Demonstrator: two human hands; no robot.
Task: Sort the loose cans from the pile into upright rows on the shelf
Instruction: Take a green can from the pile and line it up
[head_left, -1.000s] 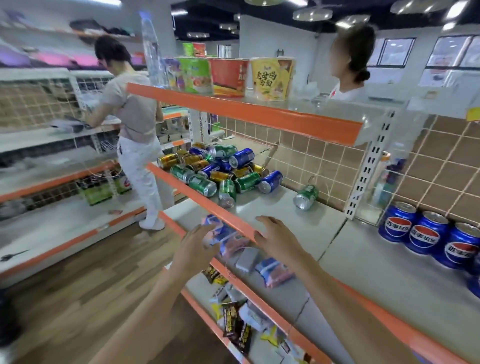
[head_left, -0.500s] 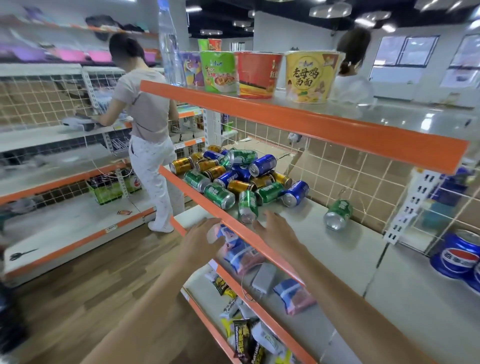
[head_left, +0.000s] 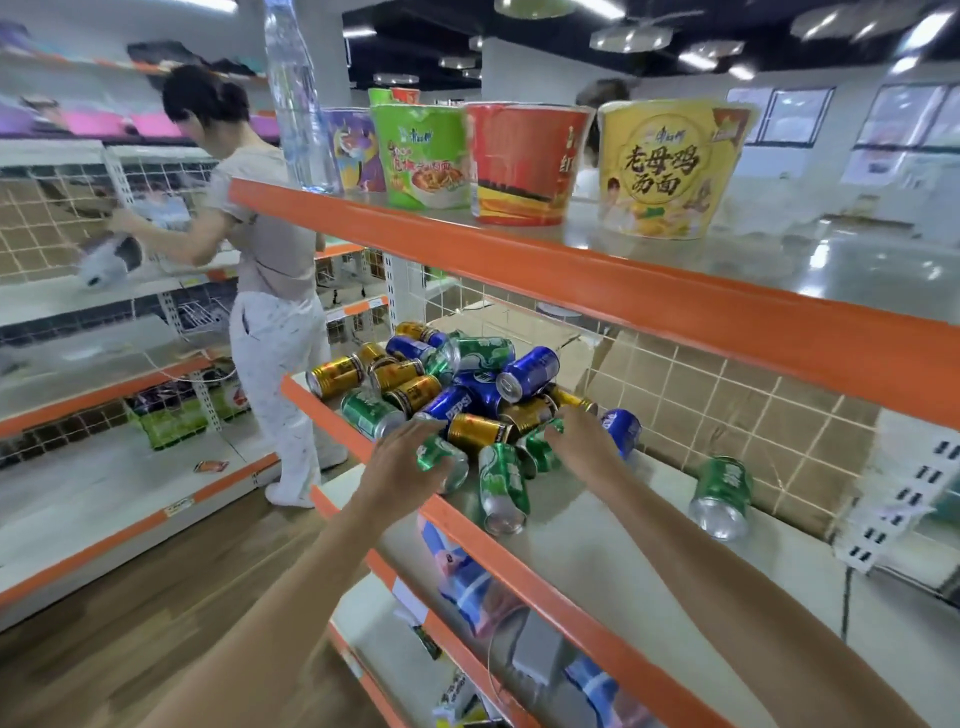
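Presently listed, largest first: orange-edged grey metal shelf (head_left: 613, 525), middle tier of the unit, bearing all stock below. Pile of loose aluminium drink cans (head_left: 457, 379) in green, blue and gold, heaped on their sides toward the shelf's left end; no upright row is yet formed there. Stray green can (head_left: 721, 496), lying on its side well apart to the right, near the tiled back panel. Left hand (head_left: 402, 462), fingers curled over a green can at the pile's front edge (head_left: 445, 457) (whether it is fully gripped cannot be told). Right hand (head_left: 582, 439), fingers spread and loosely bent, laid upon a green can at the pile's right flank (head_left: 540, 449); nothing is seen to be clasped.

Handling note: outermost cans are best taken first, each closed around its middle, lifted clear, turned base-down and set on the bare shelf to the right, so the heap is not sent rolling over the orange lip.
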